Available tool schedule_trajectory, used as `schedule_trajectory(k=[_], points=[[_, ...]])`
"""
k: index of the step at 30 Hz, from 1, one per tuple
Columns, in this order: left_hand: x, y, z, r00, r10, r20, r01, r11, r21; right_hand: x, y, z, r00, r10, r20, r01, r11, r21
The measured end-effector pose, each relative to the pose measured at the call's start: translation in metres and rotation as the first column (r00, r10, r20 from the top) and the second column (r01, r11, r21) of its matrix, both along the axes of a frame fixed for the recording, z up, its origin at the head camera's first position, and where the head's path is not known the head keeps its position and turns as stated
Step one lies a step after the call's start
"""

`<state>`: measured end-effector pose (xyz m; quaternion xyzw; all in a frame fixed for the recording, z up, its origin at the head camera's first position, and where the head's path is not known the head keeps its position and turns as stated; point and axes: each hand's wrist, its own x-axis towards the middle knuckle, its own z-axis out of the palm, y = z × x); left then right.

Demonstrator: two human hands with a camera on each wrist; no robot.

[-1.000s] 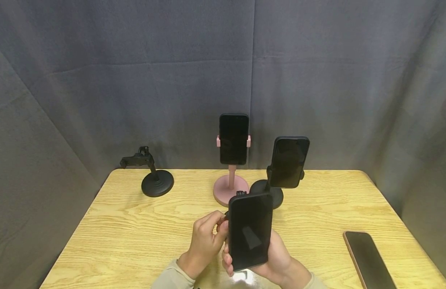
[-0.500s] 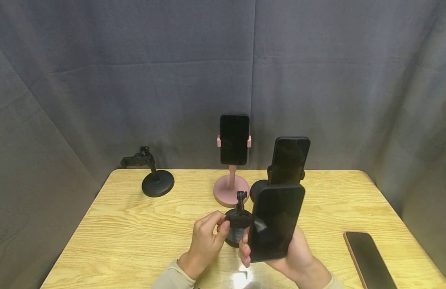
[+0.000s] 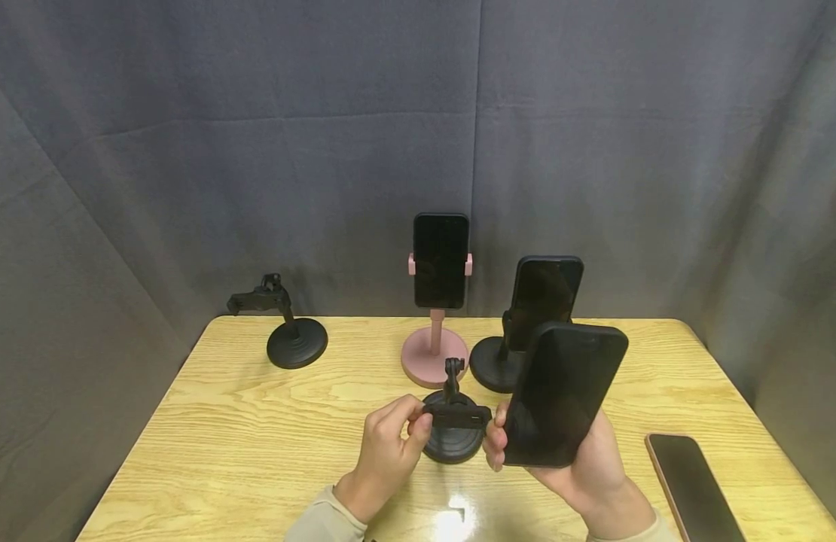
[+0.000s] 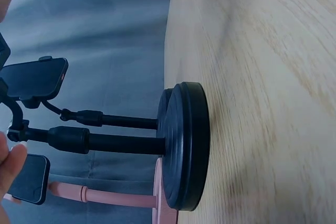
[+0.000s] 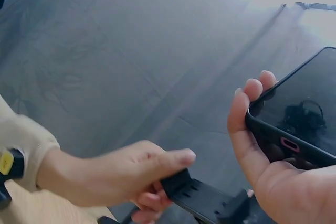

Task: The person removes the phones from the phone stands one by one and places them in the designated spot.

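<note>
My left hand pinches the left end of the clamp on a black phone stand, whose round base rests on the table. In the right wrist view the clamp shows with no phone in it. To its right, my right hand grips a black phone, tilted, screen toward me, fingers curled round its left edge. That phone is apart from the clamp. The left wrist view shows the stand's post and base side-on.
A pink stand holds a phone upright. Beside it another black stand bears a phone, partly hidden. A black stand without a phone stands at back left. A phone with a pinkish edge lies at front right.
My right hand has carried the phone away to the right and slightly up, from in front of the stand, uncovering its clamp. My left hand has stayed at the clamp's end.
</note>
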<state>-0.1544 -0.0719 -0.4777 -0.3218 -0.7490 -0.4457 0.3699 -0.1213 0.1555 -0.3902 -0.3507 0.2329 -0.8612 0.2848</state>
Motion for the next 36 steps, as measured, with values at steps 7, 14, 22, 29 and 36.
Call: schedule_trajectory(k=[7,14,22,29,36], points=[[0.000,0.000,-0.001,1.000,0.009,0.005,-0.009,1.000,-0.004,0.000,0.009,-0.001,0.999,-0.022,0.040,0.021,1.000,0.018],[0.001,0.000,0.000,1.000,0.005,-0.026,-0.005,1.000,0.000,0.000,0.019,-0.012,1.000,-0.018,0.015,0.019,1.000,-0.013],[0.000,0.000,0.000,0.999,0.009,-0.044,-0.009,1.000,-0.004,-0.005,0.030,-0.024,0.994,-0.107,-0.017,0.106,0.994,-0.023],[0.001,-0.001,0.000,0.999,0.011,-0.036,-0.011,1.000,-0.006,-0.009,0.036,-0.033,0.993,-0.084,0.083,0.088,0.995,-0.046],[0.001,-0.001,-0.001,0.999,0.015,-0.034,-0.016,1.000,-0.005,-0.011,0.041,-0.036,0.978,-0.055,0.203,0.071,0.995,-0.068]])
